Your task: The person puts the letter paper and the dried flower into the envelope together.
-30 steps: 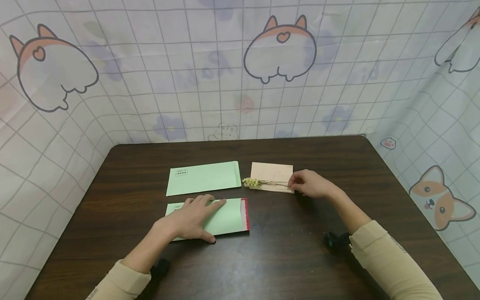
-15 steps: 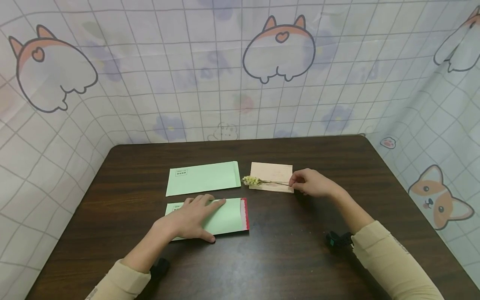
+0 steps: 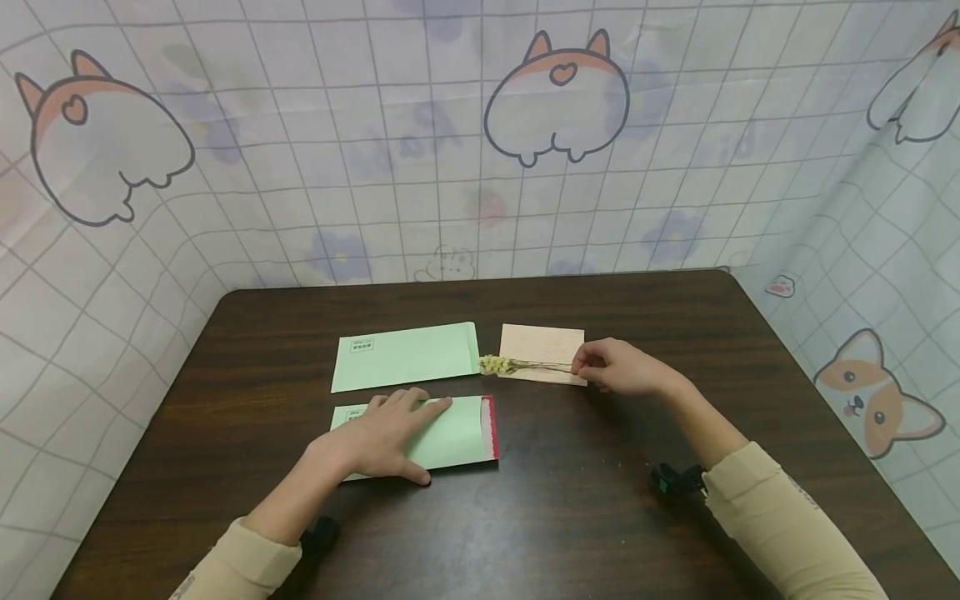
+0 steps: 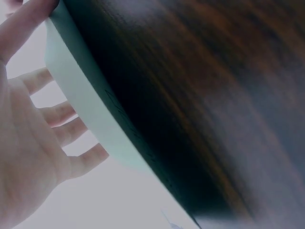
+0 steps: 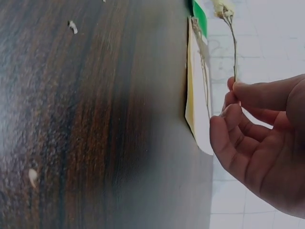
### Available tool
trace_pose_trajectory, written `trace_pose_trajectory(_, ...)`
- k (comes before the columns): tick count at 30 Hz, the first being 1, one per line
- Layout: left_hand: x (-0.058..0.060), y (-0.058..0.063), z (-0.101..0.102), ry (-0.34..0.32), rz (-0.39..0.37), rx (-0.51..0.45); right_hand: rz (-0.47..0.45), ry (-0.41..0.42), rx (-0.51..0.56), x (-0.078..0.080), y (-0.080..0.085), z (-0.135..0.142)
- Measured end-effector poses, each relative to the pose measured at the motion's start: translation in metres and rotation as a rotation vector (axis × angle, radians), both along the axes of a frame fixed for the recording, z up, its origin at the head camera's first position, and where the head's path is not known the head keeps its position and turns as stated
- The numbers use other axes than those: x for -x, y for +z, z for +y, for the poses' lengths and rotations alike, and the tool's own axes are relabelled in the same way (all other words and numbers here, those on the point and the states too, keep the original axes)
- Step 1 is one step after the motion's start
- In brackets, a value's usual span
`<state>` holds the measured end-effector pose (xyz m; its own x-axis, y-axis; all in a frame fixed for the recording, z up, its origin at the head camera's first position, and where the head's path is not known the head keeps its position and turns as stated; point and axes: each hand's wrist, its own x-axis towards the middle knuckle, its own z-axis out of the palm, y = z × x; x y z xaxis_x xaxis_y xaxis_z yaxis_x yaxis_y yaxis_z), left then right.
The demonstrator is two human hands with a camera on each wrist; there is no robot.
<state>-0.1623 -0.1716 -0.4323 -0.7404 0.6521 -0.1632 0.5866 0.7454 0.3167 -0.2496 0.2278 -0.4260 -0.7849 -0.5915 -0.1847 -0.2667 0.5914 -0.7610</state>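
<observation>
My left hand [image 3: 378, 437] rests with fingers spread on the nearer pale green envelope [image 3: 453, 433], whose right end shows a white strip and a red edge. In the left wrist view the same envelope [image 4: 78, 78] appears edge-on past my fingers. My right hand [image 3: 622, 367] pinches the thin stem of a dried yellow flower sprig [image 3: 495, 364] between thumb and fingertips. The sprig lies across a beige card [image 3: 543, 342] in the head view, its bloom pointing left. From the right wrist, the stem [image 5: 235, 52] shows held above the card [image 5: 199, 90].
Behind the nearer envelope lies a second green envelope [image 3: 405, 354], its right end near the bloom. Everything is on a dark wooden table [image 3: 555, 533], with small pale flecks [image 5: 32, 176] on it. A patterned curtain [image 3: 300, 167] surrounds the back and sides.
My right hand and the flower sprig have shifted slightly left, bringing the bloom up to the rear envelope's right edge. My left hand has stayed in place on the nearer envelope.
</observation>
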Motion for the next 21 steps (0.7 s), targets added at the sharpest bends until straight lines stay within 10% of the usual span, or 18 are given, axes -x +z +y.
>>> trace_pose_trajectory(21, -0.001, 0.001, -0.001, 0.01, -0.008, 0.004, -0.028, 0.038, 0.035, -0.004, 0.007, -0.014)
